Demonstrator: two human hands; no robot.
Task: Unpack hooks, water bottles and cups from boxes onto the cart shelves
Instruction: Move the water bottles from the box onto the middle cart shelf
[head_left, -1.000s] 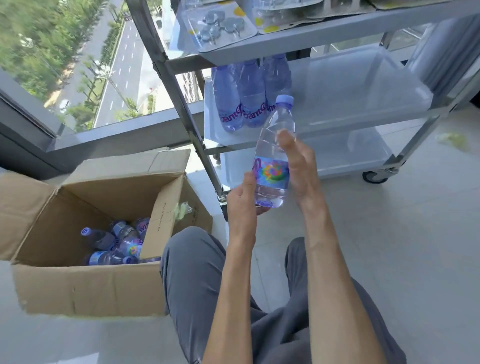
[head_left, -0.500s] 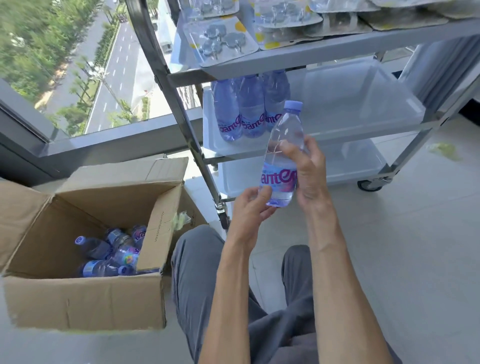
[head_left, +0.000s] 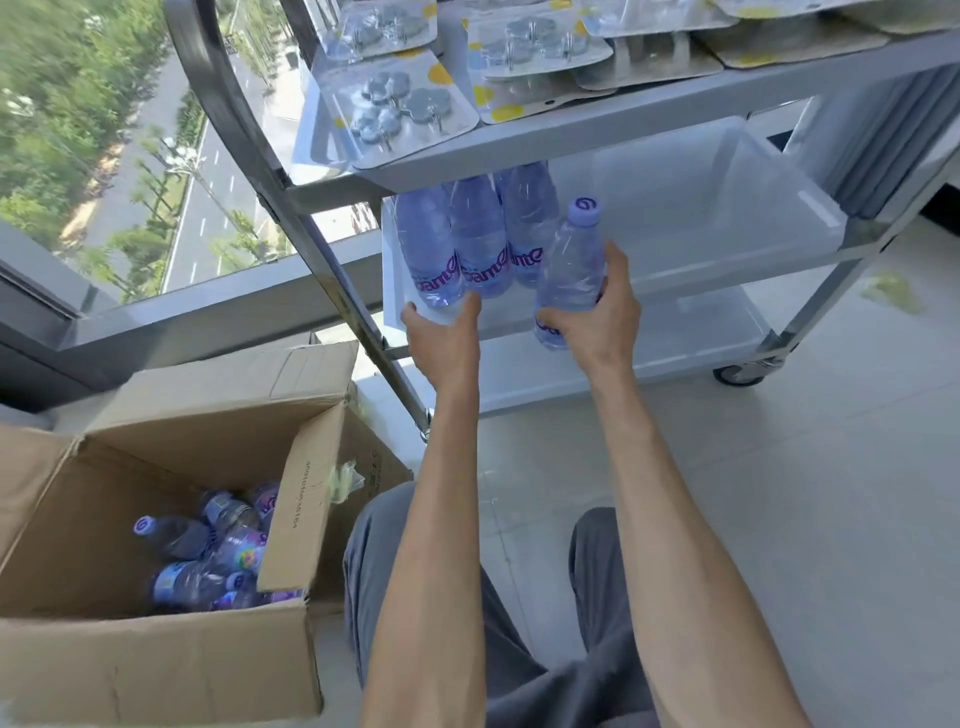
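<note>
Since half a second ago, both hands have moved forward to the cart's middle shelf (head_left: 727, 265): the right hand (head_left: 597, 312) carries the water bottle (head_left: 569, 270) upright to its front edge, just right of three standing bottles (head_left: 467, 244), while the left hand (head_left: 441, 338), off the bottle, rests loosely spread at the shelf lip. Right fingers (head_left: 615, 260) and thumb wrap the lower body and label. Full, thin-walled and smooth, it likely feels weighty and slightly yielding; a mid-body hold suits it.
</note>
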